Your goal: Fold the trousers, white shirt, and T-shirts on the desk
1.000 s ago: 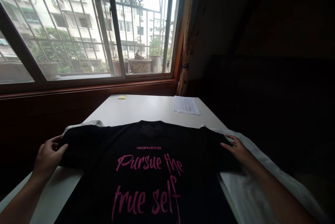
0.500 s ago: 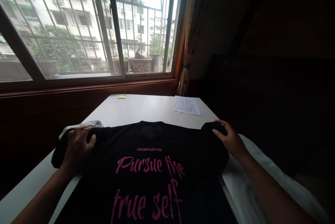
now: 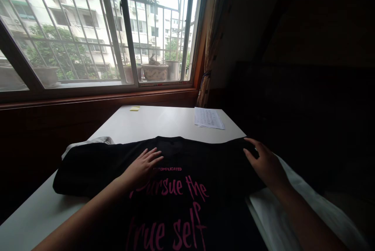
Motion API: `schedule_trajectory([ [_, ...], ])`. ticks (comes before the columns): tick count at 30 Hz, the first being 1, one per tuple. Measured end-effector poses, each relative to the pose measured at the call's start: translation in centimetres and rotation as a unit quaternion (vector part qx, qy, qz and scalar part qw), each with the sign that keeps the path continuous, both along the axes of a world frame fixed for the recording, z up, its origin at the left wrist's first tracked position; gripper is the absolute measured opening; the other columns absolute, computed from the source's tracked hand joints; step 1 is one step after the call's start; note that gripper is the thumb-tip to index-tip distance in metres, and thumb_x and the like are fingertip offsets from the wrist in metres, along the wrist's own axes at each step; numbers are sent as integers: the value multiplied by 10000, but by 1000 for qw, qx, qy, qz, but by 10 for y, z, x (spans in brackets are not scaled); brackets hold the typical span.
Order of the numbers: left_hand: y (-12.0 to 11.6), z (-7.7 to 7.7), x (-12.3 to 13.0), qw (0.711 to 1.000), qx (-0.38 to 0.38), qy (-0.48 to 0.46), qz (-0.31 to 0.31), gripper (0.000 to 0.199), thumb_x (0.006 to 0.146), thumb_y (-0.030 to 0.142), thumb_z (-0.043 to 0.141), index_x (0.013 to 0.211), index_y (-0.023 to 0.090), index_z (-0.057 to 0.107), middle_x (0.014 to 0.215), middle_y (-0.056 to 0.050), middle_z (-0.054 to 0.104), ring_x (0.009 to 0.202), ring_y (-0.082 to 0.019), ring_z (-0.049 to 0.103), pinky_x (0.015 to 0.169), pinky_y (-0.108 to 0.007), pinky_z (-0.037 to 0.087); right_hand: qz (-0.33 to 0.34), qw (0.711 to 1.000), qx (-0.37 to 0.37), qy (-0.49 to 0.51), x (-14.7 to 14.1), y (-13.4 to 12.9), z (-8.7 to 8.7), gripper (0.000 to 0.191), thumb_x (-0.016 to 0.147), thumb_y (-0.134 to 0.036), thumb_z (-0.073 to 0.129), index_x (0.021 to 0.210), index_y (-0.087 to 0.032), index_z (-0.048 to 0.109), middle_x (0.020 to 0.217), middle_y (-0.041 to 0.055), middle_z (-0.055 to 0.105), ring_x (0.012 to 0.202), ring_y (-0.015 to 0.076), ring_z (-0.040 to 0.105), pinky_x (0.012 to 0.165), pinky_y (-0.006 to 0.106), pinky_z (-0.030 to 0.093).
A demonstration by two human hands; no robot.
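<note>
A shirt (image 3: 222, 173) covers the near table (image 3: 161, 124); left hand (image 3: 143, 164) over its print (image 3: 191, 189); right hand (image 3: 265, 165) by the right sleeve (image 3: 236, 161).

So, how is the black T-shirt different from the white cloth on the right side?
The black T-shirt bears pink lettering; the white cloth shows none. The black T-shirt lies spread on top; the white cloth shows only partly, from beneath it. Both are soft fabric.

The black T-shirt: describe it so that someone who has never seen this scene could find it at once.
Below the barred window stands a white table. Across its near part lies the black T-shirt, neckline toward the window. Unlike the pale cloth beside it, it bears large pink lettering.
</note>
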State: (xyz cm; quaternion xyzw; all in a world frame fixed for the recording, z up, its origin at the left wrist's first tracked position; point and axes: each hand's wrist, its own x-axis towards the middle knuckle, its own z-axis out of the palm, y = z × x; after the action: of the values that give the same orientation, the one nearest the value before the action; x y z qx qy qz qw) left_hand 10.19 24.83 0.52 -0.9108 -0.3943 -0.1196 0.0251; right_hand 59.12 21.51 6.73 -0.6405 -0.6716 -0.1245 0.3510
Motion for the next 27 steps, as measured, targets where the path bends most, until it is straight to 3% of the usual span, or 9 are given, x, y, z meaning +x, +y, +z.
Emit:
schedule_trajectory([
  [6, 4, 1, 133, 985, -47, -27, -161, 512, 1027, 461, 529, 1496, 258, 510, 1587, -97, 492, 1535, -297, 333, 1264, -554, 242, -2, 1000, 4, 17, -22, -10, 2, 492, 951, -433, 523, 1417, -277, 533, 1269, 107, 693, 1081, 309, 691, 896, 425, 573],
  [9, 19, -7, 191, 984, -66, -40, -160, 487, 1023, 420, 532, 1482, 260, 523, 1561, -95, 527, 1521, -306, 359, 1233, -573, 293, 3, 999, -5, 46, -34, -16, 0, 499, 954, -449, 536, 1422, -278, 524, 1162, 94, 709, 974, 285, 700, 817, 401, 582],
  [12, 40, -18, 230, 987, -70, -52, -134, 466, 1026, 370, 505, 1475, 249, 534, 1541, -109, 546, 1497, -326, 395, 1182, -604, 363, 24, 998, -2, 66, -44, -20, -6, 473, 963, -457, 541, 1392, -259, 538, 1096, 83, 711, 889, 258, 692, 793, 392, 579],
  [19, 63, -31, 264, 992, -56, -71, -84, 470, 1029, 393, 484, 1470, 244, 546, 1536, -119, 547, 1441, -349, 450, 1164, -623, 365, 62, 995, 13, 83, -54, -23, -8, 330, 983, -507, 530, 1104, -231, 666, 989, 95, 720, 811, 253, 687, 721, 395, 587],
  [23, 69, -28, 266, 993, -54, -64, -80, 469, 1030, 387, 482, 1468, 234, 548, 1540, -130, 539, 1437, -347, 451, 1161, -602, 373, 87, 994, 7, 73, -69, -22, -4, 267, 977, -484, 554, 960, -251, 683, 886, 71, 709, 764, 254, 680, 721, 404, 582],
  [27, 82, -28, 256, 991, -67, -42, -105, 411, 982, 355, 589, 1364, 214, 646, 1512, -138, 569, 1472, -337, 418, 1173, -536, 373, 144, 984, -45, 97, -95, -28, -5, 155, 960, -381, 588, 975, -267, 692, 904, 53, 718, 781, 247, 687, 729, 393, 583],
])
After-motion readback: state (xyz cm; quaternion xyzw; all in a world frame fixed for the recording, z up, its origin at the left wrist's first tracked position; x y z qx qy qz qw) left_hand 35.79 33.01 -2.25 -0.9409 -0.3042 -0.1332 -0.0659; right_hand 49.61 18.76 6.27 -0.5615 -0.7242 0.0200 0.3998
